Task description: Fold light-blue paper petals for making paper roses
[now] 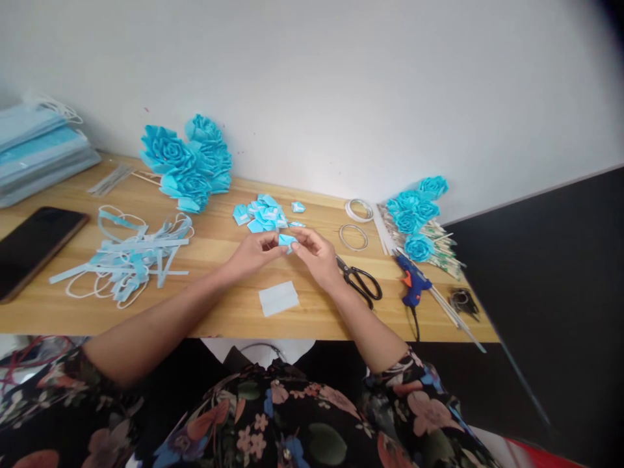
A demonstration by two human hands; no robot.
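A small blue folded piece [287, 241] is held over the middle of the table [219, 320]. It is pinched by the left hand [256, 252] on one side and by the right hand [316, 255] on the other, with thumbs and fingers bent around it. Just past the hands, toward the far edge, a pile of blue folded pieces [266, 213] is heaped up. A white sheet [279, 298] is laid flat between the arms, near the front edge.

By the right arm, black scissors [361, 281] are set down, and their blades are partly hidden by the right hand. Nearer the right edge, a blue glue gun [413, 279] is laid down, with its cord hung toward the front edge. Two rings [359, 210] are placed near the far edge. Small blue flowers [413, 211] are gathered by the far right corner, on top of thin sticks [446, 250].

Big blue flowers [190, 162] are bunched at the far edge, left of the pile. In front of them, cut straps [136, 253] are tangled together. Farther left, a dark phone [41, 250] is laid flat.
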